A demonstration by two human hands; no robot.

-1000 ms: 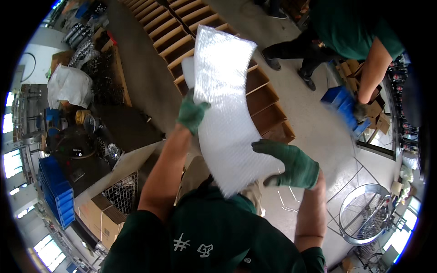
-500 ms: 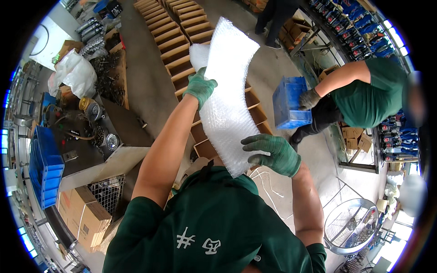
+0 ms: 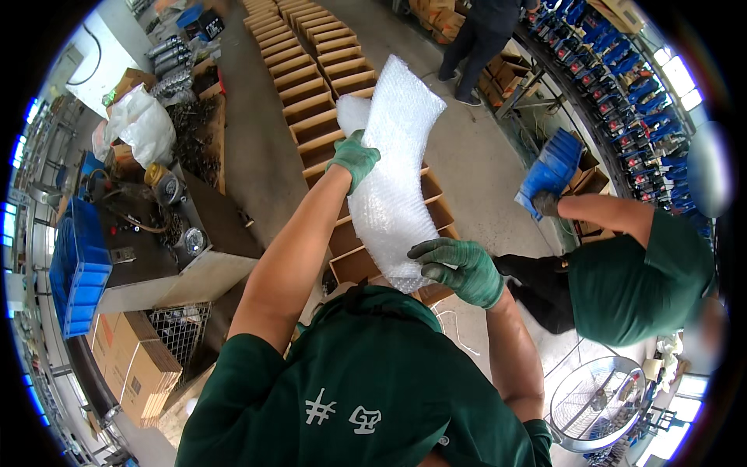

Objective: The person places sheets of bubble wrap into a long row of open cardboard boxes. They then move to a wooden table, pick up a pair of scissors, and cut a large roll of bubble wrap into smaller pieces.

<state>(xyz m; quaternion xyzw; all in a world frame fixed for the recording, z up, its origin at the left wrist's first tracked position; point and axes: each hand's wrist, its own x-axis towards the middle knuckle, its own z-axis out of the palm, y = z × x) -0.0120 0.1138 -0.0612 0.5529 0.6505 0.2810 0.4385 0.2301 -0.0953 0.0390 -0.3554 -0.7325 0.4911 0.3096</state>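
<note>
A long white sheet of bubble wrap (image 3: pixel 398 148) hangs bent between my two green-gloved hands, above rows of open cardboard boxes. My left hand (image 3: pixel 355 159) is closed round its left edge, partway up. A second fold of the wrap shows behind, just above that hand. My right hand (image 3: pixel 461 268) pinches the lower right edge with thumb and fingers. Beneath the wrap, the open cardboard boxes (image 3: pixel 356 265) stand in two rows running away from me; the sheet covers part of them.
At right a co-worker in a green shirt (image 3: pixel 634 280) holds a blue crate (image 3: pixel 551 167). Another person (image 3: pixel 482 39) stands at the far side. A workbench (image 3: pixel 187 268) with tools is at left, a round fan (image 3: pixel 597 401) at lower right, and a loaded rack (image 3: pixel 622 101) at far right.
The wrap's upper end has come lower, and both hands keep their hold. The co-worker has shifted nearer and the blue crate has moved right and tilted.
</note>
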